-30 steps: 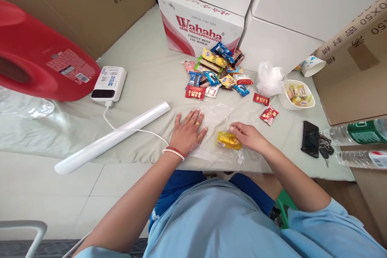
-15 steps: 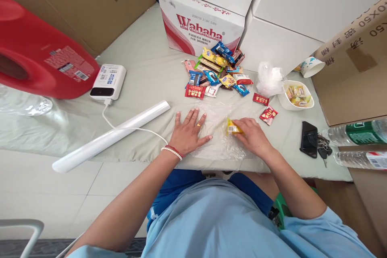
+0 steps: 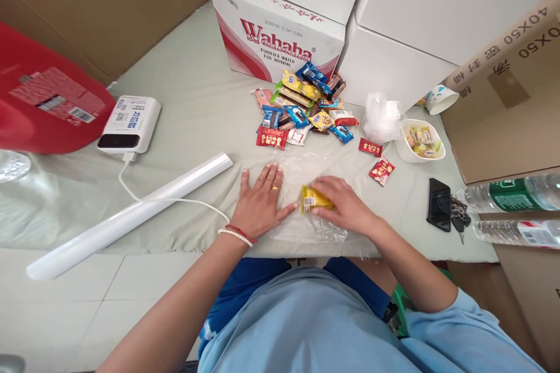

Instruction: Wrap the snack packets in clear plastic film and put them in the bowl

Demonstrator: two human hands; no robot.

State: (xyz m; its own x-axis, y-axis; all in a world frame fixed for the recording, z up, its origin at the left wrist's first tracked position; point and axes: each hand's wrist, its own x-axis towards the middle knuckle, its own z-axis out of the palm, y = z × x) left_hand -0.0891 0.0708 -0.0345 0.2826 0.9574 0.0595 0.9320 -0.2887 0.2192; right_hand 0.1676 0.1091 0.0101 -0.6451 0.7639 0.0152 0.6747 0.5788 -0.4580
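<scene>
My left hand (image 3: 259,203) lies flat with fingers spread on the left edge of a clear plastic bag (image 3: 293,178) that is laid out on the table. A yellow snack packet (image 3: 311,199) sits over the bag, its barcode end toward my left thumb. From its right side my right hand (image 3: 345,201) grips it, fingers curled over the top. Beyond the bag is a heap of wrapped snacks (image 3: 301,108) in blue, yellow, red and green. Two red snack packets (image 3: 382,171) lie apart from the heap, to the right.
A Wahaha carton (image 3: 280,41) stands behind the heap. Rightward are a knotted plastic bag (image 3: 381,118), a white bowl (image 3: 417,154) of packets, a phone (image 3: 438,204), keys (image 3: 459,214) and water bottles (image 3: 516,193). Leftward lie a white bar (image 3: 131,218), a cabled white device (image 3: 130,124) and a red jug (image 3: 52,93).
My right hand has moved left over the plastic bag with the yellow packet, closer to my left hand. The left hand stays flat on the bag. The view has shifted slightly.
</scene>
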